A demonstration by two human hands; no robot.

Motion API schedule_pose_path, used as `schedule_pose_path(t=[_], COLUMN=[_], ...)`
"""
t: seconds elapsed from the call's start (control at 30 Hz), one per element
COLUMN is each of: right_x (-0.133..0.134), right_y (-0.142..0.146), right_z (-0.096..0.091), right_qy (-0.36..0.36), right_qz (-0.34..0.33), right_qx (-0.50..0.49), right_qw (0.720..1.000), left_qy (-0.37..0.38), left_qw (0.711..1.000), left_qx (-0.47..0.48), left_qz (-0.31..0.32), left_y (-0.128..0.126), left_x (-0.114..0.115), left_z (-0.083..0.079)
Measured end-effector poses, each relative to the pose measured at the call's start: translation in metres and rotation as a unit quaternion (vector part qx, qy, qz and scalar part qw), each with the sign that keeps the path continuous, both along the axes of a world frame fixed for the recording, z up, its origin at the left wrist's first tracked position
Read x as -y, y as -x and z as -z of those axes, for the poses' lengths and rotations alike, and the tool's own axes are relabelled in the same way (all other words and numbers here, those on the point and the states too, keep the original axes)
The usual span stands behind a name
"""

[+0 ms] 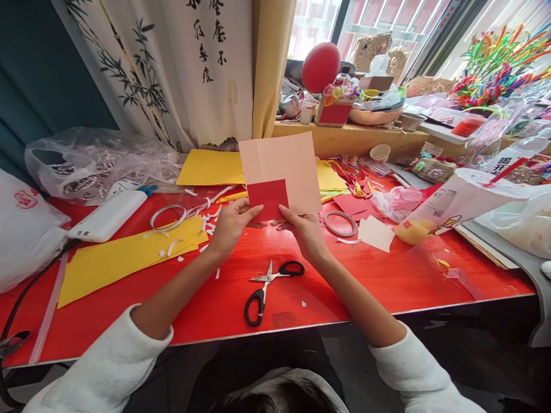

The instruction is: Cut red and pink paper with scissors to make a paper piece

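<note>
Raised above the red table, a small red paper square [271, 196] lies over the lower left part of a larger pale pink paper sheet [282, 155]. My left hand [235, 223] pinches the lower left edge of the red square, thumb in front. With its thumb on the red square's right edge, my right hand [305, 229] grips both papers from below. The fingers behind the papers are partly hidden. Below my hands, black-handled scissors [267, 280] rest on the table with their blades apart.
Yellow paper sheets [129, 261] and a white power bank [109, 212] lie left. Tape rolls [341, 223] flank my hands. A tilted drink cup [456, 201] stands right, near a pale paper piece [376, 233]. Crafts and a red balloon [321, 67] crowd the windowsill.
</note>
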State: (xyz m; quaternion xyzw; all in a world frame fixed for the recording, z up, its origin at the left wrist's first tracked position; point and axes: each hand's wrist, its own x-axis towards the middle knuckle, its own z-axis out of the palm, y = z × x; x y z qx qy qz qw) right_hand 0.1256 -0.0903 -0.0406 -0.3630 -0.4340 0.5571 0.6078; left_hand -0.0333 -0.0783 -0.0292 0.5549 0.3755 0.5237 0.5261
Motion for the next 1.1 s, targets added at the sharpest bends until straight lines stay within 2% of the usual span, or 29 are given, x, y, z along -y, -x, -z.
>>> schedule_pose_path(t=[0.23, 0.4, 0.7, 1.1], right_x=[-0.0012, -0.0010, 0.0010, 0.0008], right_y=[-0.0006, -0.0008, -0.0053, -0.0051], right_z=[0.0009, 0.0016, -0.0066, -0.0060], right_qy=[0.022, 0.009, -0.004, -0.002], right_qz=[0.015, 0.005, 0.011, 0.022], right_qx=[0.007, -0.001, 0.010, 0.022], right_qw=[1.000, 1.000, 1.000, 1.000], left_qy=[0.003, 0.019, 0.005, -0.005], left_qw=[1.000, 1.000, 1.000, 1.000], left_qx=[-0.005, -0.015, -0.005, -0.011], left_qz=[-0.011, 0.009, -0.027, -0.027], left_y=[0.0002, 0.0008, 0.0005, 0.0007], left_x=[-0.0004, -0.0007, -0.0008, -0.0007], left_z=[-0.0021, -0.0019, -0.0017, -0.0011])
